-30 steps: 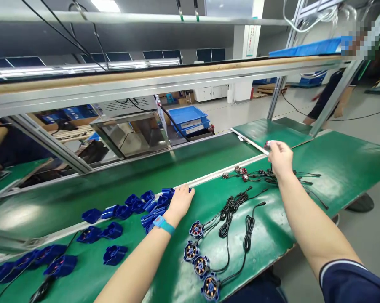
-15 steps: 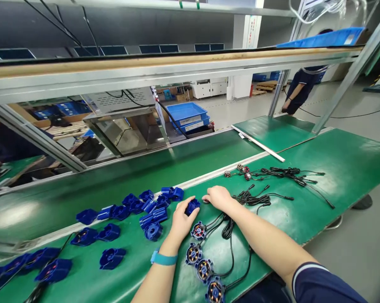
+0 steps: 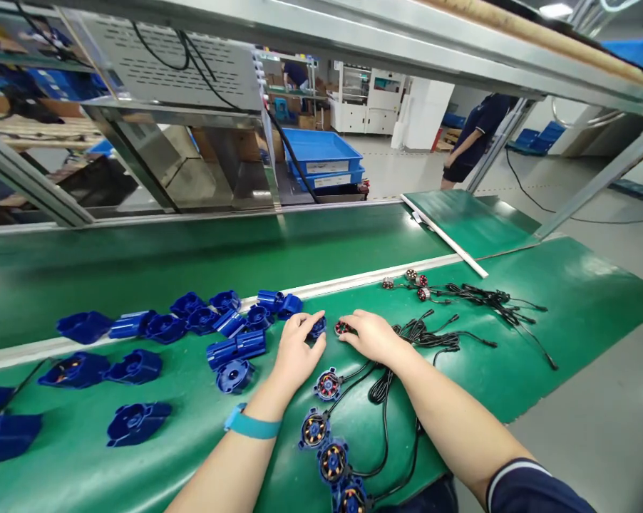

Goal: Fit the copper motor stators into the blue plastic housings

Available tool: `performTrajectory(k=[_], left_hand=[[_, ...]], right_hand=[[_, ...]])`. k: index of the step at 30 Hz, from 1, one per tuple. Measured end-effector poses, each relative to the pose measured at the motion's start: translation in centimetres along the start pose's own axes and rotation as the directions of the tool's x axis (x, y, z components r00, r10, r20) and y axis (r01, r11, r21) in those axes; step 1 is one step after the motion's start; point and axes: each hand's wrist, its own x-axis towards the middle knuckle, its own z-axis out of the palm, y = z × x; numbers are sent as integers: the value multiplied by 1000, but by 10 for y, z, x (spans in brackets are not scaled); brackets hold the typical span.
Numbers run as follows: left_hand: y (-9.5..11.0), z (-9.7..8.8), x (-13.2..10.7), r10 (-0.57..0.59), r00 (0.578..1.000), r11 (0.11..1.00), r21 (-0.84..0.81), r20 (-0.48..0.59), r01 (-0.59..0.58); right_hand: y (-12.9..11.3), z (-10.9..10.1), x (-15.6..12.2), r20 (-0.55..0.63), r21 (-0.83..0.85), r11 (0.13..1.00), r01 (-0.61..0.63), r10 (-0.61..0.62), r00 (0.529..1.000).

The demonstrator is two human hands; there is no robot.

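My left hand [image 3: 294, 350] grips a small blue plastic housing [image 3: 317, 328] on the green bench mat. My right hand [image 3: 372, 335] holds a small round motor [image 3: 342, 328] with a black cable right beside that housing; the two parts sit close together between my fingers. Just below my hands lie several finished motors in blue housings [image 3: 328, 385] with coiled black cables [image 3: 386, 370]. A pile of empty blue housings [image 3: 230, 324] lies to the left of my left hand.
Several bare motors with black leads [image 3: 450, 292] lie at the right. A green conveyor belt [image 3: 193, 249] runs behind the bench. More blue housings [image 3: 134, 420] are spread at the left. Another person [image 3: 474, 135] stands in the aisle behind. The bench edge is near my body.
My right hand came back from the far motor pile with a motor to the housing. My left hand picked a housing from the pile. The view tilted down.
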Motion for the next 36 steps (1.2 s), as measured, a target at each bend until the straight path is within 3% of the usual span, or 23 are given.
performTrajectory(k=[6,10,13,18,22,28,32,36], left_hand=[[1,0,-3,20,1000,998,-65,13,-19],[0,4,-4,-114,993,993,-41,8,114],[0,6,-3,-172,985,985,-17,6,172],[2,9,0,-74,997,995,69,-34,77],[5,9,-2,21,1000,997,68,7,-21],[7,6,-4,-89,996,991,97,-28,91],[7,5,-5,-15,1000,995,102,7,15],[8,7,-4,-90,996,992,88,4,89]], right_hand=[[-5,-1,-2,-49,-28,999,-32,30,998],[-2,1,0,-28,49,997,58,-57,998],[-1,2,1,0,84,995,61,-61,998],[0,3,0,-26,112,991,72,-70,997],[-1,2,-1,-40,102,992,67,-63,997],[-1,0,-1,-24,65,997,48,-47,999],[-1,-2,-2,-8,48,999,19,-18,1000],[2,-5,-6,-107,96,995,12,-2,994]])
